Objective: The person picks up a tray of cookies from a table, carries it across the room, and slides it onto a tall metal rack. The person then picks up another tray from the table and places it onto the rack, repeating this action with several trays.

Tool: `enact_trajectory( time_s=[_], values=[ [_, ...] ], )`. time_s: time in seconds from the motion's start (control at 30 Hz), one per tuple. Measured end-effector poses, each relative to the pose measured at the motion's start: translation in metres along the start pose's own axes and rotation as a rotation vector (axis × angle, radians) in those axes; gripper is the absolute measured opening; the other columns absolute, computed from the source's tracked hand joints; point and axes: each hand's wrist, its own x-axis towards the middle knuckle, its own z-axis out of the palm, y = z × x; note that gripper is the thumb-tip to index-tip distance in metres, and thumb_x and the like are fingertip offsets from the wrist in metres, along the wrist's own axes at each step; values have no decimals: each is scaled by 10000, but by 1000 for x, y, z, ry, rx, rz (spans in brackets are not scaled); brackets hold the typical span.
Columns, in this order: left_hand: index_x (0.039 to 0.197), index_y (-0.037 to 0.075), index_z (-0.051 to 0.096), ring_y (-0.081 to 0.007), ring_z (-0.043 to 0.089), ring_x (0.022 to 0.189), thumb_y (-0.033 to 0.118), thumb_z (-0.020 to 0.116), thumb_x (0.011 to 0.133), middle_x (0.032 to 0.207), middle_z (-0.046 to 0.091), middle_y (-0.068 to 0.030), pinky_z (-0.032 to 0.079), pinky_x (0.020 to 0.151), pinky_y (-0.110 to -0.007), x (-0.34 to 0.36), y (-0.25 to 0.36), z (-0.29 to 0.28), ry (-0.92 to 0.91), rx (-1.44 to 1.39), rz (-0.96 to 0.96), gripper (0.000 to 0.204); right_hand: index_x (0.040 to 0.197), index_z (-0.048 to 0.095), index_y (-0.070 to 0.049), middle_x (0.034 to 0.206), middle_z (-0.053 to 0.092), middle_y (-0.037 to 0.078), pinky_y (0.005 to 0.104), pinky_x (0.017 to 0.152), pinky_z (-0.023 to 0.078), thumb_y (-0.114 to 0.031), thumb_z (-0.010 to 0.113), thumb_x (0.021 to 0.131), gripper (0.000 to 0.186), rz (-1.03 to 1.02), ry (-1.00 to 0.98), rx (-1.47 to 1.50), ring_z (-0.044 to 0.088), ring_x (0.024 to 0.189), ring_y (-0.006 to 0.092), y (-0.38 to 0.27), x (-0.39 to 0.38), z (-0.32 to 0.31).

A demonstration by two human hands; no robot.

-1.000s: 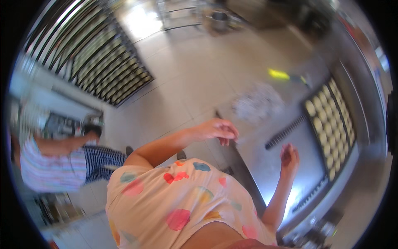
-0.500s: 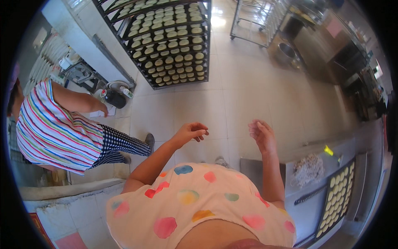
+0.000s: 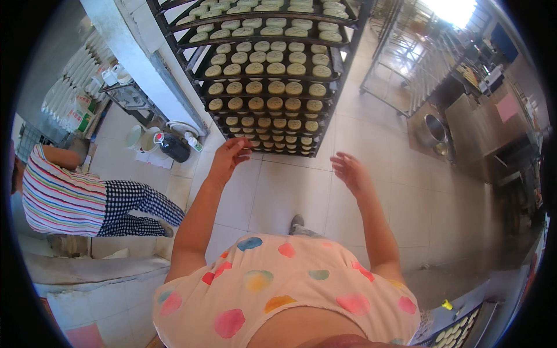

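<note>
Straight ahead stands a tall dark rack (image 3: 316,152) with trays (image 3: 203,76) stacked in it, each bearing rows of round pale pastries (image 3: 253,69). My left hand (image 3: 231,158) is raised near the rack's lower left side, fingers apart and empty; whether it touches the frame I cannot tell. Off the rack's lower right side hovers my right hand (image 3: 350,170), its fingers loosely spread with nothing in them. Both arms reach forward from my body.
On the left a co-worker in a striped top (image 3: 64,194) bends away. A dark jug (image 3: 174,147) stands by the pillar (image 3: 139,64). A bare wheeled rack (image 3: 400,87) and metal pot (image 3: 433,129) are at right. Behind my right arm lies a tray of dough pieces (image 3: 458,330).
I have come closer to the pastry rack, which looks larger now. My hands have moved forward and farther apart. The co-worker has bent over farther left.
</note>
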Motion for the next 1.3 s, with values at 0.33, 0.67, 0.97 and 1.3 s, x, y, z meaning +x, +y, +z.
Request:
enact_trajectory(
  time_s=[0.33, 0.67, 0.97, 1.3],
  values=[
    [1066, -9, 540, -263, 576, 1001, 181, 604, 863, 1056, 596, -161, 473, 894, -348, 221, 38, -135, 179, -300, 17, 286, 1010, 517, -5, 1038, 598, 173, 360, 864, 503, -148, 624, 818, 263, 2, 54, 113, 592, 970, 275, -34, 290, 46],
    [1132, -69, 445, -379, 544, 1027, 53, 467, 899, 1120, 525, -221, 516, 877, -495, 339, 74, -153, 116, -529, -32, 264, 954, 521, -37, 976, 559, 169, 406, 803, 533, -184, 667, 763, 282, -51, 386, 293, 584, 937, 290, -21, 375, 47],
    [1038, -52, 465, -343, 598, 901, 35, 504, 847, 1040, 542, -176, 538, 828, -476, 289, 73, -144, 216, -500, -46, 213, 1011, 500, 17, 1052, 570, 164, 459, 892, 498, 12, 486, 758, 253, -139, 422, 287, 564, 997, 303, -24, 352, 63],
    [1273, 17, 447, -255, 490, 1149, 555, 378, 897, 1261, 510, -128, 382, 987, -372, 166, 126, -252, -83, -185, -382, 659, 953, 530, 3, 999, 596, 90, 366, 849, 491, 18, 510, 671, 283, -167, 621, 372, 588, 927, 225, 64, 137, 77]
  ],
)
